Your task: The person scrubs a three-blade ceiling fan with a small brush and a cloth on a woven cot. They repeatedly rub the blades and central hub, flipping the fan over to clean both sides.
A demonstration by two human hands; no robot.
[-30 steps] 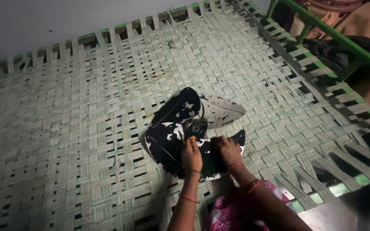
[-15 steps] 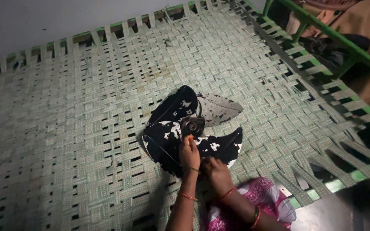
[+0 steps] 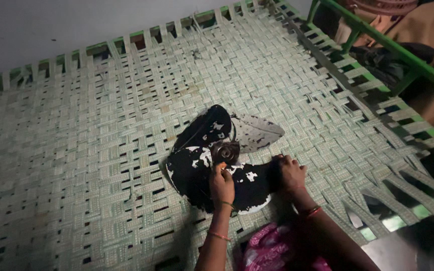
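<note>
A worn fan blade assembly (image 3: 204,165), black with flaking white paint, lies flat on a woven cot (image 3: 101,130). Its round metal hub (image 3: 225,150) sits at the centre of three blades. My left hand (image 3: 222,184) rests on the lower blade just below the hub, fingers curled, thumb tip at the hub's edge. My right hand (image 3: 291,172) grips the right tip of the lower blade. Both wrists wear thin bangles.
The cot has a green metal frame (image 3: 403,52) along the right and far sides. Brown and dark cloth (image 3: 403,30) is piled beyond the frame at the upper right. Pink patterned clothing (image 3: 272,248) shows at the bottom. A grey wall (image 3: 51,25) stands behind.
My right hand has moved from below the blade near my left wrist out to the right tip of the lower blade. My left hand stays by the hub.
</note>
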